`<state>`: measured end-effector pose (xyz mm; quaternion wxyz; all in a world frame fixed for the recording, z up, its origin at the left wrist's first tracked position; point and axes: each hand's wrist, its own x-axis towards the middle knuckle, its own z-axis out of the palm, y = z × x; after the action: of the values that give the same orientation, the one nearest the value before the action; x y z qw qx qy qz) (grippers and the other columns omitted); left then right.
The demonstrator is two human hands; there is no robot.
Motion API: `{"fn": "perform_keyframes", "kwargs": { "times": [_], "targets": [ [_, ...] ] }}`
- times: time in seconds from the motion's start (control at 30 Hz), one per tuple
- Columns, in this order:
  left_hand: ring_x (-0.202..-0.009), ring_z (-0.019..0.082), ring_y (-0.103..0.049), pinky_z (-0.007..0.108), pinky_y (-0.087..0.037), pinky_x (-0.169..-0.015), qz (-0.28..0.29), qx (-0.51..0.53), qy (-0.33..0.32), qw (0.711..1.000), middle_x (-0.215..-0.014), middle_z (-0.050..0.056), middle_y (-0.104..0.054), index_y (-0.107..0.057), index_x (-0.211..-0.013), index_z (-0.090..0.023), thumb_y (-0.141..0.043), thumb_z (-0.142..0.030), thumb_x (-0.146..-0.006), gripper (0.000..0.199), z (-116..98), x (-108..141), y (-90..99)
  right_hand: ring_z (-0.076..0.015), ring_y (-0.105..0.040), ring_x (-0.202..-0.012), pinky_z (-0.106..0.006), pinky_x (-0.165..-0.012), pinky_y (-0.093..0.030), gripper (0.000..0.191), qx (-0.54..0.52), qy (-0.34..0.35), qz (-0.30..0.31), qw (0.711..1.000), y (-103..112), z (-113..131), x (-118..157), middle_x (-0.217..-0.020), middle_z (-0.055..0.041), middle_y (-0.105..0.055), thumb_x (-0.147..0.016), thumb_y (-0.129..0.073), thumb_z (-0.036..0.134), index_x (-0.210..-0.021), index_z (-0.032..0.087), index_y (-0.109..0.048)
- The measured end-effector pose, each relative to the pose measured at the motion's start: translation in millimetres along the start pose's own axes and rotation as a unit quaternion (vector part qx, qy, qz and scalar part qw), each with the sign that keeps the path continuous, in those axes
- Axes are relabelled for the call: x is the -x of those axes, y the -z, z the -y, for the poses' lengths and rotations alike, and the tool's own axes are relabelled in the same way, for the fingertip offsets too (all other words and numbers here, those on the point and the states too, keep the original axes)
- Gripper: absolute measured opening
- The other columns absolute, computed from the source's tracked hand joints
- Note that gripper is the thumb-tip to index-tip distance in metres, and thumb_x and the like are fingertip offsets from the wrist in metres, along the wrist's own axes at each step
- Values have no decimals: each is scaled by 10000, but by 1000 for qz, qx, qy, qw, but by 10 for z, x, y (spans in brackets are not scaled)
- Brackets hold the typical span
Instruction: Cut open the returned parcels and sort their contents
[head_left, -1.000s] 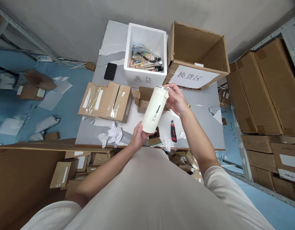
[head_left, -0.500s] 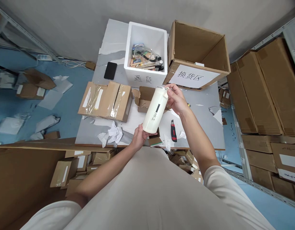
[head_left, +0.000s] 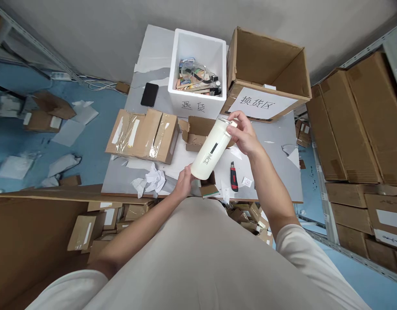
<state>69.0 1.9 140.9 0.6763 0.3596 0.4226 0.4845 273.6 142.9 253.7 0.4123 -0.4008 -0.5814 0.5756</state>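
Observation:
A cream-white insulated bottle (head_left: 209,154) with dark lettering is held tilted over the table, its top leaning to the right. My left hand (head_left: 184,181) grips it at the base. At the upper end, the fingers of my right hand (head_left: 243,132) close on the lid and its small loop. Behind the bottle lies an open small cardboard box (head_left: 193,140), partly covered by it. Below the bottle's base is an opened carton piece (head_left: 209,189). To the right, a red and black box cutter (head_left: 234,176) rests on the table.
A white foam box (head_left: 197,101) holding goggles and packets stands at the back, beside a large labelled cardboard box (head_left: 266,103). Taped parcels (head_left: 142,135), a black phone (head_left: 149,94) and crumpled paper (head_left: 155,177) lie on the left. Stacked cartons (head_left: 350,125) fill a right-hand shelf.
The bottle's top has tilted further to the right, and my right hand has moved slightly right with it. My left hand has stayed at the base, shifting a little left.

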Motion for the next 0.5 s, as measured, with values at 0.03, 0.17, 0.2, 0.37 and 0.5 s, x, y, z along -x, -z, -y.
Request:
{"fn": "perform_keyframes", "kwargs": {
  "times": [0.03, 0.17, 0.2, 0.37, 0.5],
  "targets": [
    [-1186, 328, -547, 457, -481, -931, 1, -52, -32, 998, -1313, 180, -560, -471, -1345, -131, -332, -785, -797, 864, -4, 2, 54, -115, -551, -646, -226, -502, -463, 451, 8, 17, -13, 1000, 22, 2, 46, -860, 26, -556, -713, -733, 520, -993, 278, -476],
    [-1339, 370, -373, 517, -359, -1068, 43, -320, -80, 943, -1482, 168, -369, -307, -1448, -183, -710, -687, -590, 1073, 37, 1, 222, -116, -577, -695, -207, -488, -443, 422, 46, 53, -89, 994, 142, -105, 384, -969, 7, -566, -750, -703, 503, -1048, 289, -493],
    [-1355, 371, -348, 524, -331, -1092, 66, -367, -73, 925, -1488, 167, -356, -308, -1446, -180, -758, -627, -570, 1081, 71, -7, 233, -120, -583, -713, -205, -487, -441, 414, 54, 51, -110, 991, 167, -175, 491, -987, 3, -568, -756, -699, 494, -1054, 289, -499],
    [-1286, 299, -460, 476, -374, -1087, 117, -419, -86, 897, -1378, 139, -492, -451, -1334, -170, -651, -392, -766, 641, 306, -58, 175, -155, -600, -851, -273, -655, -521, 384, 102, 22, -180, 978, 186, -591, 960, -1016, -20, -582, -761, -694, 460, -1043, 266, -522],
    [-1204, 255, -530, 430, -461, -1015, 103, -406, -96, 903, -1291, 114, -555, -510, -1257, -190, -630, -299, -766, 517, 390, -32, 198, -186, -593, -975, -375, -890, -504, 390, 163, 50, -186, 968, 121, -684, 1142, -1049, -41, -587, -748, -701, 452, -1040, 260, -527]
  ]
}}
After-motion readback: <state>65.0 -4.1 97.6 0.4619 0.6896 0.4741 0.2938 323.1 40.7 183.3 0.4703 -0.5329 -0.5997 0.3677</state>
